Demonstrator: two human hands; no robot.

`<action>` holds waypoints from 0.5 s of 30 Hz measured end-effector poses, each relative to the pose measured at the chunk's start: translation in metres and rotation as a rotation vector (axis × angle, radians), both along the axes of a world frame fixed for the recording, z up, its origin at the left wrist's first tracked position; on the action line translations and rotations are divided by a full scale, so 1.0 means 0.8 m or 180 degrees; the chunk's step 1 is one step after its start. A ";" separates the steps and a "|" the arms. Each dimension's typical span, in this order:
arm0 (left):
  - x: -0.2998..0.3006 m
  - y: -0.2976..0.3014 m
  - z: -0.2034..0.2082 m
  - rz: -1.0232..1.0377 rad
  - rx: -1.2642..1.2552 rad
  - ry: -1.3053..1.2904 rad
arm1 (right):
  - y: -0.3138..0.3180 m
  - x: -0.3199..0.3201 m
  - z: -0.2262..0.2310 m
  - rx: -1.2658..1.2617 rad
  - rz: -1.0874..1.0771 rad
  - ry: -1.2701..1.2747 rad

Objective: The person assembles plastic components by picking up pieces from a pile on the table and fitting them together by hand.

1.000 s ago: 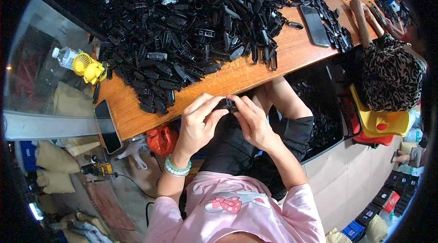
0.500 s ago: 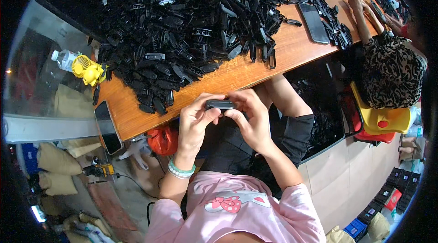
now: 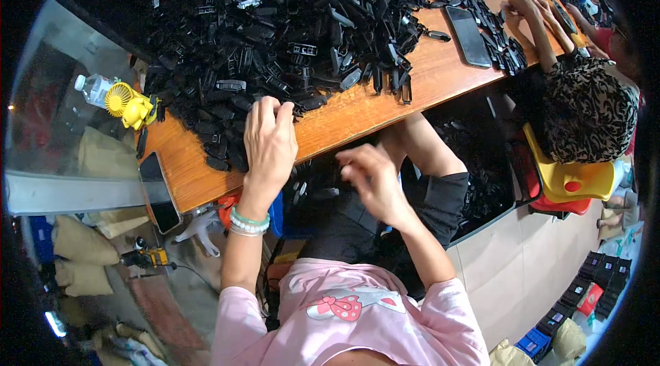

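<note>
"Where is the pile of black parts, and which way do they point?"

"It covers much of the wooden desk, long pieces lying at mixed angles. Just right of the left hand, a dark part lies nearly side to side, its right end slightly farther from the wearer. Further right, a slim part has its long axis running toward the desk's near edge."

"What are the hands doing?"

"The left is palm down at the near edge of the pile, fingers bent and close together. The tips are hidden, so I cannot tell whether they pinch anything. The right hand is above the lap, blurred, fingers loosely curled; I cannot tell if it holds something."

"What differs from half a second ago?"

"Then, both hands meet in front of the body around one long black piece, held crosswise. Now they are well apart, the left one forward on the pile."

"Any labels or writing?"

"Dark boxes at lower right carry pale labels, too small to read. The pink shirt bears a cartoon print with a spotted bow."
</note>
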State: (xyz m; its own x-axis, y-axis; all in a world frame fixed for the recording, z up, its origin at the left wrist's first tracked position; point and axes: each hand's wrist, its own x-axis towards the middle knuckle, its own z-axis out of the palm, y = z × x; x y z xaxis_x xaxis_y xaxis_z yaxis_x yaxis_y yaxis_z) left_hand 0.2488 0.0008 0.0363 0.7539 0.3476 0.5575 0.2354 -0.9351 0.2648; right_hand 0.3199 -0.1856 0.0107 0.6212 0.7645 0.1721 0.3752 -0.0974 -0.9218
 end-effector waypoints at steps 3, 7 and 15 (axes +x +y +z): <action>0.003 0.013 -0.001 -0.0025 0.0317 0.0247 | 0.007 0.046 -0.006 0.0119 -0.1136 -0.1212; 0.007 0.011 -0.009 -0.0247 0.0576 -0.0067 | 0.008 0.113 -0.008 -0.0464 -0.2126 -0.2160; -0.003 -0.025 -0.031 -0.0623 -0.0575 -0.0483 | -0.015 0.135 -0.011 -0.1420 -0.2197 -0.2595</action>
